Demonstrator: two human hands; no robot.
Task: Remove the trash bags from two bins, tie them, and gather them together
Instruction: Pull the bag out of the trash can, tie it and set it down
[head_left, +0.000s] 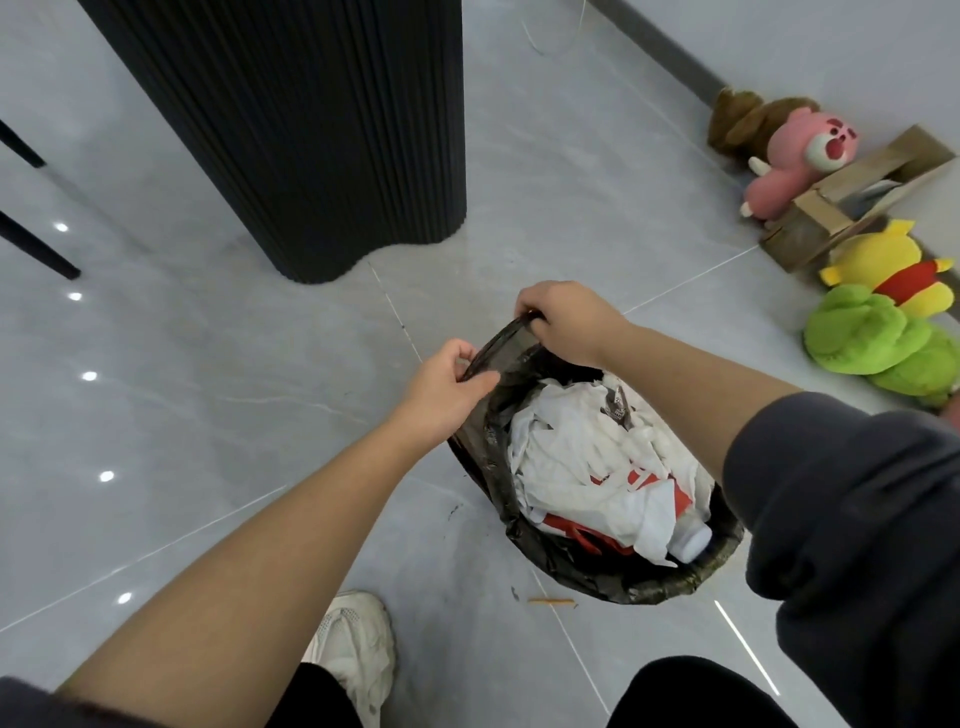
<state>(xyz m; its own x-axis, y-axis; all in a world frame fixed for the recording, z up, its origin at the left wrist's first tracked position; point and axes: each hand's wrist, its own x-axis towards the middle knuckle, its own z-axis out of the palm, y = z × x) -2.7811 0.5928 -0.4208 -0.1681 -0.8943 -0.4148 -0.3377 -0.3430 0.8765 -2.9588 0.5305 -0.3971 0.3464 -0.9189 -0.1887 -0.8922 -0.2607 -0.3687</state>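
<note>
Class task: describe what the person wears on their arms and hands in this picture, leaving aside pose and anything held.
Both hands are bare: no gloves, rings or watch show on the left hand or the right hand. Both forearms are uncovered. A dark grey, soft-looking sleeve is pushed up on the right arm; a similar dark cuff shows at the left arm's lower edge.

Left hand (447, 384): arm reaching far, bare forearm, fingers pinching closed. Right hand (569, 319): reaching farther, fist clenching, sleeve pushed up.

I see bright, even overhead light, small ceiling-lamp glints on the glossy pale grey tiled floor (156, 395), soft shadows, and wide-angle bending at the edges.
</note>
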